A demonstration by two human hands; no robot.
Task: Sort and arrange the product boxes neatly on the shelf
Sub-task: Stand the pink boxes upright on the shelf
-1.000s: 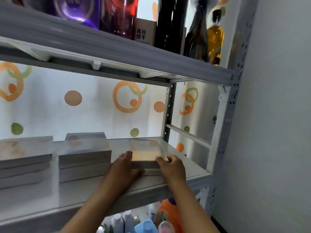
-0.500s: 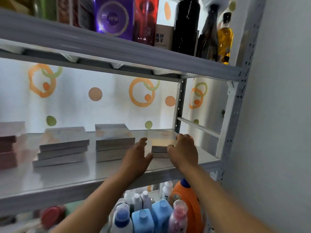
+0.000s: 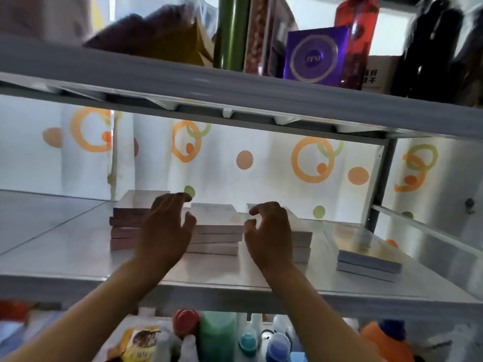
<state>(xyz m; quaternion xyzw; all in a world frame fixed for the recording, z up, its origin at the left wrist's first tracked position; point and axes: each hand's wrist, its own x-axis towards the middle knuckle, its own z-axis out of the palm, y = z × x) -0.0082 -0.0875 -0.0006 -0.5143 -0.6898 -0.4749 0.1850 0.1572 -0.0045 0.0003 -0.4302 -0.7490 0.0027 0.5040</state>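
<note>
Your left hand (image 3: 163, 231) and right hand (image 3: 269, 231) hover loose, fingers half-curled, holding nothing. Clamp the middle stack (image 3: 217, 231) from 9 and 3 o'clock, then square it up.

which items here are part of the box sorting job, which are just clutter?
Job:
left hand
right hand
pink stack
middle stack
third stack
right-end stack
shelf

Clutter:
purple box
red bottle
green bottle
orange jug
</note>
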